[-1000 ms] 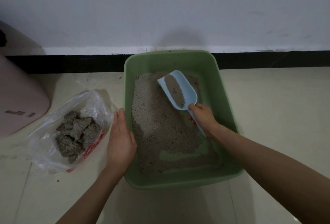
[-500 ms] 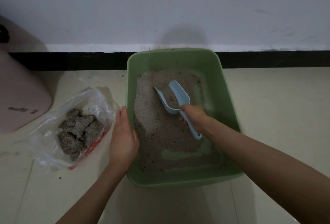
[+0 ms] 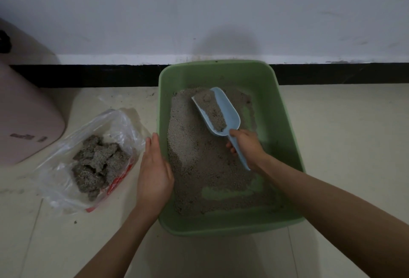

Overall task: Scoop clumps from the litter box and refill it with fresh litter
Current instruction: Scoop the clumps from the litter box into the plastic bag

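Dim room: pale wall [image 3: 199, 7], black skirting [image 3: 99, 75], cream tiled floor [image 3: 343, 133]

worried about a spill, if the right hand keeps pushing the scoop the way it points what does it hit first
Likely the far wall of the green litter box. The right hand aims the blue scoop up-left over the litter; depth is unclear.

Green litter box [image 3: 285, 109], pale blue scoop [image 3: 229, 109], grey litter [image 3: 199, 156].

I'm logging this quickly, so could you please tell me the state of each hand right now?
Left hand: open, fingers straight, resting against the box rim.
Right hand: closed on the scoop handle.
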Demonstrator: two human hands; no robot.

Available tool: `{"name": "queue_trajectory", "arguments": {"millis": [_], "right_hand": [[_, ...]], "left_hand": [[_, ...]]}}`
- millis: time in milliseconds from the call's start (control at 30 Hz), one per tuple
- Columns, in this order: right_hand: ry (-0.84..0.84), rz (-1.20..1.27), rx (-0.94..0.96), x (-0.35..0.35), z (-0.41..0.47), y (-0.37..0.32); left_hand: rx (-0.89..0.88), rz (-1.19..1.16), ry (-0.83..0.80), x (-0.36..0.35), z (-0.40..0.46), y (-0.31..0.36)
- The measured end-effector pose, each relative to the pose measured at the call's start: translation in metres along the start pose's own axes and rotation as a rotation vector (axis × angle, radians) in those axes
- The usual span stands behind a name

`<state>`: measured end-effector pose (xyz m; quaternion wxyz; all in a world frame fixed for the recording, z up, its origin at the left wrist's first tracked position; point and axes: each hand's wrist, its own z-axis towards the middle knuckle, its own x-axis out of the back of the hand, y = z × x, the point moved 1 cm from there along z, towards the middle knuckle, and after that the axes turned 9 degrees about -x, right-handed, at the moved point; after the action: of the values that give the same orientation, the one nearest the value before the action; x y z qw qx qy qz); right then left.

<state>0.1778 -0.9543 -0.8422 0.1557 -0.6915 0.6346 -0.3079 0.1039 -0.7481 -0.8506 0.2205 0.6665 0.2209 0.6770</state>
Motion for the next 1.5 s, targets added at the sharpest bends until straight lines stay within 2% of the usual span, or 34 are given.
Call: {"name": "queue_trajectory", "arguments": {"millis": [233,567,833,1000,1300,1500], "right_hand": [[-0.007,-0.126,0.047,0.004,0.0,-0.003],[0.001,-0.144,0.1,0.008,0.002,-0.006],[0.06,-0.463,0.097,0.016,-0.001,-0.019],[0.086,-0.701,0.205,0.019,-0.012,-0.047],[0.039,-0.953,0.338,0.002,-0.023,-0.075],[0.108,-1.172,0.476,-0.014,-0.03,-0.099]], "left_hand": [[0.002,-0.004,0.0,0.0,0.0,-0.001],[0.005,0.006,-0.006,-0.003,0.001,-0.006],[0.004,0.011,-0.001,-0.002,0.001,-0.003],[0.014,0.004,0.0,-0.002,0.001,-0.002],[0.012,0.0,0.0,0.0,0.001,-0.001],[0.018,-0.009,0.001,0.0,0.0,-0.002]]}}
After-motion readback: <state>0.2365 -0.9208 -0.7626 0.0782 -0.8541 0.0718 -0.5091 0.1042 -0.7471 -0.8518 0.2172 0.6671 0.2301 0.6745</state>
